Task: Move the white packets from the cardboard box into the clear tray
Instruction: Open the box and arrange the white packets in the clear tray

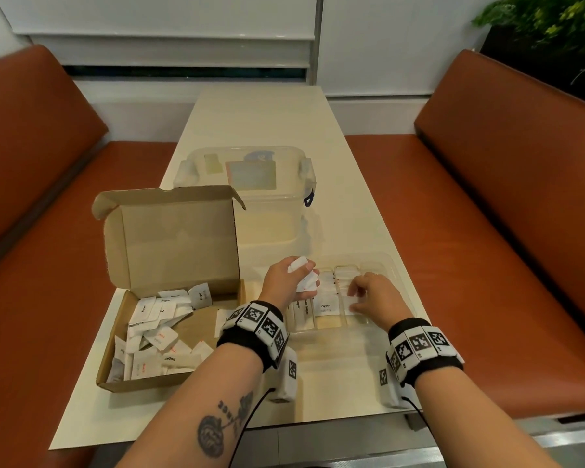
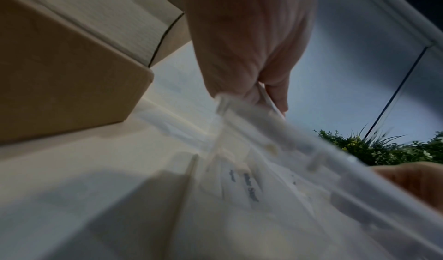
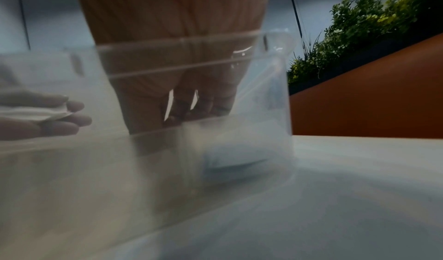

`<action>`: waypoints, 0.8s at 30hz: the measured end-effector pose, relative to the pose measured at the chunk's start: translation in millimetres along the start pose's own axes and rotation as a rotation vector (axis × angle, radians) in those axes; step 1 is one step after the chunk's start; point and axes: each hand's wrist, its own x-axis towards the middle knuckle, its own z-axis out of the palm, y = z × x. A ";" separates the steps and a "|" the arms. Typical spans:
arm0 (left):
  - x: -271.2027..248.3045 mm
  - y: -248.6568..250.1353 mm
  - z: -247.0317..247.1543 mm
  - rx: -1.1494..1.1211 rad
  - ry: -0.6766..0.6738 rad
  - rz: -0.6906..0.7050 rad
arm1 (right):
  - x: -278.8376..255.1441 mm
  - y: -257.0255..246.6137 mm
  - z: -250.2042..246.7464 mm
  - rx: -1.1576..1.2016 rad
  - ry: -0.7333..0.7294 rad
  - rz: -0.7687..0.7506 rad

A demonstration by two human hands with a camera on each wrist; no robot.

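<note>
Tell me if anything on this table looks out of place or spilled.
Nothing is spilled or damaged. One white packet lies on the table between the cardboard box and the clear tray, in neither. The packets in the box lie jumbled.

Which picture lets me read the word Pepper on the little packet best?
The head view. The Pepper packet faces the camera there, standing in the clear tray with its print sharp. The left wrist view shows only blurred lettering through the tray wall; in the right wrist view no print is readable.
</note>
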 end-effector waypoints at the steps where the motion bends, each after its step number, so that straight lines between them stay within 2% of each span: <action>1: -0.1 -0.1 -0.1 0.003 0.000 0.002 | -0.5 -0.3 -0.2 0.019 0.005 0.003; 17: 1.7 -4.2 -0.6 -0.011 0.007 0.003 | 4.9 -3.5 2.8 0.006 0.019 0.049; 19: 1.3 -4.8 -0.9 -0.019 0.008 -0.002 | 4.0 -5.8 2.1 0.025 0.079 0.061; 22: 1.1 -4.2 -1.0 -0.024 0.001 -0.009 | 2.0 -18.2 -0.4 0.140 0.260 0.013; 24: 1.1 -4.4 -1.4 -0.020 0.001 -0.010 | 0.8 -33.2 -1.9 0.295 0.265 -0.050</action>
